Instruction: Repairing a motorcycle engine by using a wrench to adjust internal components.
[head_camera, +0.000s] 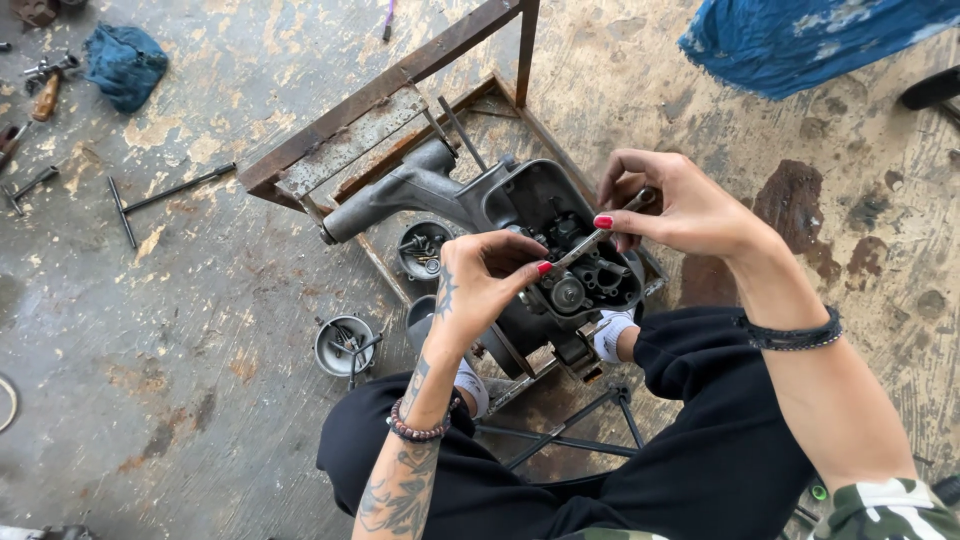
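At centre frame, a grey metal engine case (520, 235) rests on a rusted steel frame stand (380, 110) set on the stained concrete floor (200, 400). Its open side faces up, exposing dark gears and bores. A slim metal tool (590, 240) lies across the opening. The right hand (680, 205) pinches the tool's upper end between thumb and fingers. The left hand (480, 285) is curled, its thumb and fingertips pressed together on the tool's lower end, just above the exposed internals.

Beside the case, two round metal bowls hold small parts: one bowl (420, 248) sits within the stand, the other bowl (343, 345) stands on the floor near the person's knee. The person sits with black trousers (700, 440) on both sides of the stand.

Further left, a T-handle wrench (160, 195) lies flat on the floor. A crumpled blue rag (125, 62) lies near the top-left corner, with a wooden-handled tool (45, 95) just beside it. A blue cloth (800, 40) occupies the top-right corner. No packages, labels or signs are legible.
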